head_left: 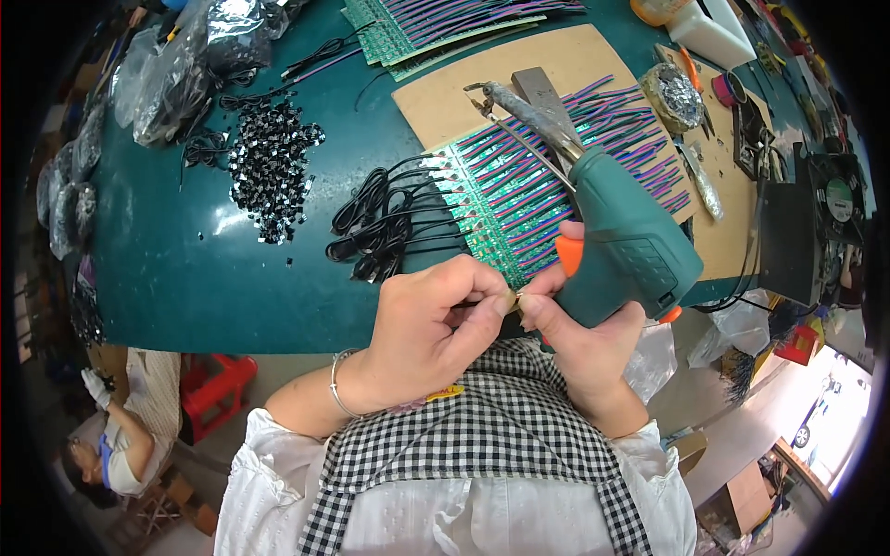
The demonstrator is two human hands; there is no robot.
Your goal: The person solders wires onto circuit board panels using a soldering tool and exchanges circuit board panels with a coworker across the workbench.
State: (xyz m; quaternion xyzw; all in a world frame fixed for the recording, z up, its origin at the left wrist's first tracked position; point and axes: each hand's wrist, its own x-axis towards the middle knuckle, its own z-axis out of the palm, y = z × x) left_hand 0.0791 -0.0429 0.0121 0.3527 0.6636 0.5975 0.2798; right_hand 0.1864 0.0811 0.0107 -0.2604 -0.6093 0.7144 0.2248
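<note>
My left hand is closed in a pinch, and a thin dark cable runs between its fingers. Its tip, mostly hidden, lies where the fingertips of both hands meet. Wrapped partly round a green soldering gun with an orange trigger, my right hand also pinches at that tip with thumb and forefinger. The gun's metal nose points up and left over a panel of green circuit boards. Rows of purple, red and black wires extend from the boards' right side, and coiled black cables join their left side.
A brown board lies under the panel, with a dark bar on it. Small black parts are heaped at left. More wired boards lie at the back. A foil-wrapped pot stands right. Another person sits lower left.
</note>
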